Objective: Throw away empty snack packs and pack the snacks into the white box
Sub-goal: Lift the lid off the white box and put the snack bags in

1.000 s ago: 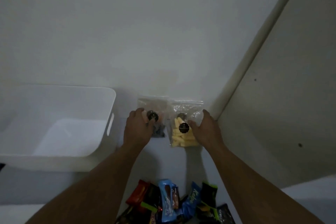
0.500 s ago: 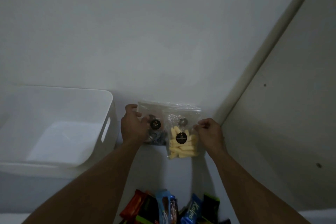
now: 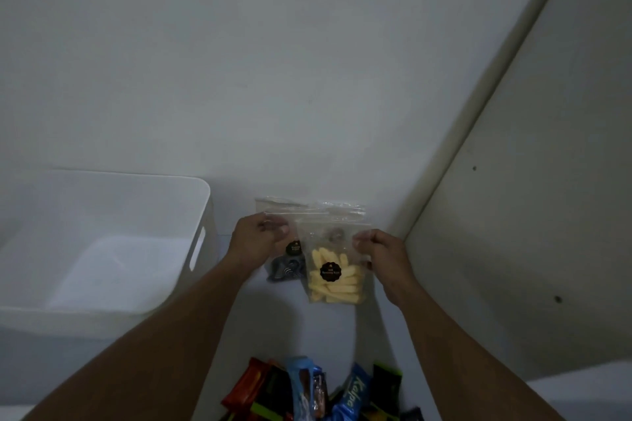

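Two clear zip bags hang in front of the wall. My right hand (image 3: pixel 379 256) pinches the upper right edge of the bag of pale yellow sticks (image 3: pixel 337 280), which has a round black label. My left hand (image 3: pixel 260 241) pinches the upper left edge of the bag of dark snacks (image 3: pixel 285 270), partly hidden behind the yellow one. The white box (image 3: pixel 201 202) stands open to the left, with nothing visible inside.
A pile of coloured snack packs (image 3: pixel 318 390) lies at the bottom centre, between my forearms: red, black, blue and green wrappers. A pale wall fills the background, and a beige corner trim (image 3: pixel 478 113) runs diagonally on the right.
Both hands have closed on the bags' top edges and drawn the two bags down and toward me, away from the wall. The yellow bag now overlaps the dark one.
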A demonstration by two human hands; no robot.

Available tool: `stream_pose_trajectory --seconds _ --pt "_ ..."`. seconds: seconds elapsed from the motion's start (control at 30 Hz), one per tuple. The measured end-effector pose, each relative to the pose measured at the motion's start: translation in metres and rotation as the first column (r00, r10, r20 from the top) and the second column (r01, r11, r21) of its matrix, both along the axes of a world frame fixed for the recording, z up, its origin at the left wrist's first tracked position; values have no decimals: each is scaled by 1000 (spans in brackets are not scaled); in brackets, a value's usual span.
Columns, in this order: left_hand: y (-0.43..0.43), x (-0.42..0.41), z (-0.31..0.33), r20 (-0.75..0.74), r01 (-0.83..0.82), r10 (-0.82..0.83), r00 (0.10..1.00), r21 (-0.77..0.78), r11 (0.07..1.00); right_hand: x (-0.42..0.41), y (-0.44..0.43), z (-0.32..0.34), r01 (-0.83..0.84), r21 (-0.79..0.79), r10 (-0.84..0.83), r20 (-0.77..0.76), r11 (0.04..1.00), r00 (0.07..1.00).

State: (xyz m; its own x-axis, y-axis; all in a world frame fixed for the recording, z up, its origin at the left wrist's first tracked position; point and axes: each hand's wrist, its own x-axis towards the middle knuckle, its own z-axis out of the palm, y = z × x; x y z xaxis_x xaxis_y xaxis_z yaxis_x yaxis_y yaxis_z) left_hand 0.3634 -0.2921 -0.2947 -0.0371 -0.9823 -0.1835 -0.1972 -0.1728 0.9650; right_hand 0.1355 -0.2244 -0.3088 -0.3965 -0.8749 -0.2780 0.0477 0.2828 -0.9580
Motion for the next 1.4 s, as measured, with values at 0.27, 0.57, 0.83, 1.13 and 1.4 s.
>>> stream_pose_trajectory --seconds 0.27,0.57,0.83,1.13,1.4 --pt "12 7 61 1 29 -29 1000 -104 994 -4 26 53 0 -65 1 17 998 1000" --pt "19 45 177 -94 77 -93 991 -154 985 24 44 169 -12 -269 -29 -148 963 989" --pt "25 114 251 -36 136 -149 988 -238 962 83 57 239 -116 -316 6 -327 942 945" --pt "14 201 284 126 173 -141 982 -299 939 172 41 265 -181 -335 26 -419 925 908" --pt "-19 266 262 316 235 -128 940 -328 915 239 2 245 -236 -272 77 -488 933 869"
